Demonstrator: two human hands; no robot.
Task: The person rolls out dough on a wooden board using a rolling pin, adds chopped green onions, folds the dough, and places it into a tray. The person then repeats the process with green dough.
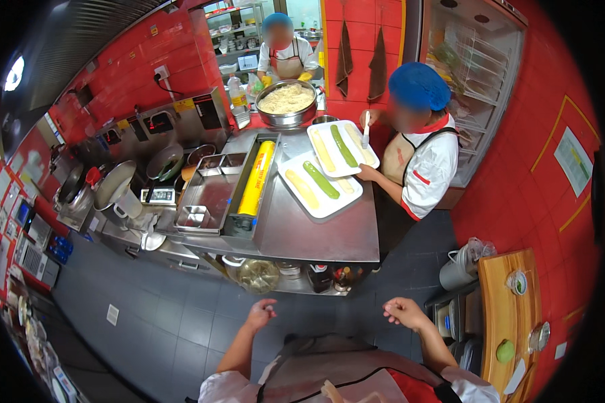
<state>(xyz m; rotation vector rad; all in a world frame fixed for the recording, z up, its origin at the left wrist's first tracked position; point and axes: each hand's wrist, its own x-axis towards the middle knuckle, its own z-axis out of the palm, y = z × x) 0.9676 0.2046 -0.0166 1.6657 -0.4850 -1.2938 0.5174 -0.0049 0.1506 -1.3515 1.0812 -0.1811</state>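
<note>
My left hand (261,315) hangs over the floor in front of the steel worktable (333,231), its fingers bent and nothing visible in them. To the other side, my right hand (406,313) is also raised, loosely curled and seemingly holding nothing. Neither touches the table. On the tabletop lies a white tray (335,205) with a pale yellow dough-like log (302,189) and a green one (321,180). A second white tray (340,172) with similar logs overlaps it. A co-worker (428,136) steadies that upper tray and holds a white-handled brush (366,132) over it.
A yellow film roll (257,176) sits in a metal trough beside a steel tray (209,194). Behind stands a round steel pan (286,120) of pale shredded food near another person (285,55). Pots (115,184) line the left. At right is a wooden counter (509,297).
</note>
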